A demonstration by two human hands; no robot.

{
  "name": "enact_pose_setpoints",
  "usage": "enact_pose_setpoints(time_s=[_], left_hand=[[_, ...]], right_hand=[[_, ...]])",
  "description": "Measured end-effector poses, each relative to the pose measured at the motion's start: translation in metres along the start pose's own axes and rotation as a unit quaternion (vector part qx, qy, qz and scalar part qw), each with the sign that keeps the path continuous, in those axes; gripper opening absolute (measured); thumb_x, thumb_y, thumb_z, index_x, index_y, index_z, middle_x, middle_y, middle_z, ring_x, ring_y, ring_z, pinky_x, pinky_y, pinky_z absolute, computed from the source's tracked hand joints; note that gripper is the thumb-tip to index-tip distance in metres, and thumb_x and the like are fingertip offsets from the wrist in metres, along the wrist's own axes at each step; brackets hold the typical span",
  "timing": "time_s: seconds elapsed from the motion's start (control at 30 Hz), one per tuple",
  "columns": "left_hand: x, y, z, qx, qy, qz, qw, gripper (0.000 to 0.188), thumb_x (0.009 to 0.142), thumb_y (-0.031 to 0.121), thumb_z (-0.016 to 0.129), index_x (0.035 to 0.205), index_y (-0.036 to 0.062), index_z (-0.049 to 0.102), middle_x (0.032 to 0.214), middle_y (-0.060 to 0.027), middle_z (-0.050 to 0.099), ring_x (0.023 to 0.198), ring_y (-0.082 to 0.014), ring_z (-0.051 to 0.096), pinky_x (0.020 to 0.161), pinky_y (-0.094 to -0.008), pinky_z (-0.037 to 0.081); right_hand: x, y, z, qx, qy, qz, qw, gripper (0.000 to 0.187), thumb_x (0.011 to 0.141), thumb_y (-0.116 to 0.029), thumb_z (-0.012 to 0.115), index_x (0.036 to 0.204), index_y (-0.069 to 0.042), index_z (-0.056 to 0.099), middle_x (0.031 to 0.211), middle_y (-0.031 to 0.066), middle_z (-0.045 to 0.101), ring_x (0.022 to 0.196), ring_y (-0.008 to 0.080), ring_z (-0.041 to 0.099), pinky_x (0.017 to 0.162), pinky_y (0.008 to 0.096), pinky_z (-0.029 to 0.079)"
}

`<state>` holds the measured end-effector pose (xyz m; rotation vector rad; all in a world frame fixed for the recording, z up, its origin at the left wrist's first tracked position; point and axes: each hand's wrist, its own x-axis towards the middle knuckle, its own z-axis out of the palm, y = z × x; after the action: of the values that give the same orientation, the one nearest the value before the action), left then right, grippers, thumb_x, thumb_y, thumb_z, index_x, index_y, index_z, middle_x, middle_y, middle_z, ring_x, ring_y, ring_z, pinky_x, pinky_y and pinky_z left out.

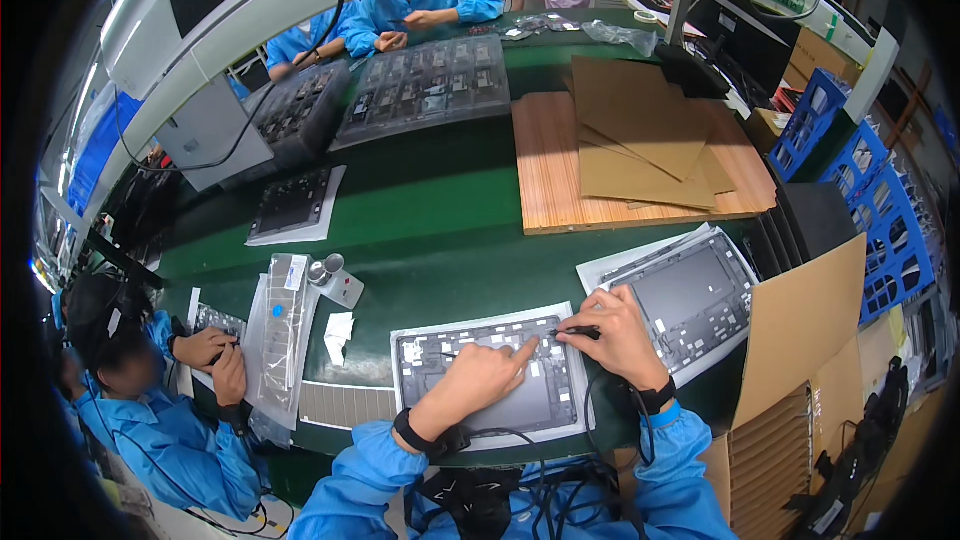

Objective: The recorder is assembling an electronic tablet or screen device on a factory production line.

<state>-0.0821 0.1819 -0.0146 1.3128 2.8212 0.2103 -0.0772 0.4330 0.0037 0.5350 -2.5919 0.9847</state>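
In front of me a dark grey device housing [500, 402], dotted with small white pads, lies on a white sheet. My left hand [482, 380] rests over its upper middle, index finger stretched out and touching the surface near the upper right corner. My right hand [622, 340] grips a slim black pointed tool [580, 332], its tip at that same corner beside the left fingertip. To the right, partly behind my right hand, a second similar housing [690, 290] lies tilted on its own sheet. Black wristbands with cords circle both my wrists.
Left of the housing are a strip sheet [345, 406], a white scrap [339, 337], a small metal container [332, 265] and a bagged strip [280, 325]. A co-worker [160, 390] works at far left. Cardboard sheets [640, 130] lie on a wooden board [545, 175]; an open carton [800, 340] stands right.
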Motion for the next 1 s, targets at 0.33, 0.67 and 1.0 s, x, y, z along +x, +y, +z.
enact_pose_setpoints(time_s=[0.33,0.67,1.0], left_hand=[[0.004,0.004,0.002,0.001,0.014,0.006,1.0,0.046,0.093,0.026,0.065,0.136,0.0099,0.061,0.07,-0.0049,0.069,0.054,-0.0254,0.067,0.05,-0.0382,0.053],[0.004,0.001,0.004,-0.005,0.035,0.026,0.999,0.052,0.089,0.024,0.066,0.135,0.0009,0.059,0.068,-0.0068,0.069,0.053,-0.024,0.067,0.05,-0.0365,0.053],[0.017,-0.006,0.004,-0.007,0.026,0.021,0.999,0.055,0.09,0.024,0.066,0.143,0.0112,0.058,0.067,-0.0077,0.068,0.054,-0.0262,0.067,0.053,-0.0393,0.053]], right_hand=[[-0.001,0.003,-0.001,-0.009,-0.006,-0.005,1.0,0.016,0.076,-0.025,0.087,0.091,-0.02,0.083,0.08,-0.0005,0.062,0.084,0.0218,0.053,0.082,0.0347,0.042],[0.002,0.001,0.002,-0.01,-0.014,-0.003,1.0,0.015,0.077,-0.025,0.086,0.091,-0.02,0.083,0.08,-0.0004,0.063,0.085,0.0219,0.053,0.083,0.0349,0.042],[0.002,0.0,0.002,-0.004,-0.005,0.011,1.0,0.015,0.077,-0.023,0.087,0.089,-0.015,0.083,0.08,0.0011,0.067,0.085,0.0217,0.056,0.082,0.0347,0.043]])
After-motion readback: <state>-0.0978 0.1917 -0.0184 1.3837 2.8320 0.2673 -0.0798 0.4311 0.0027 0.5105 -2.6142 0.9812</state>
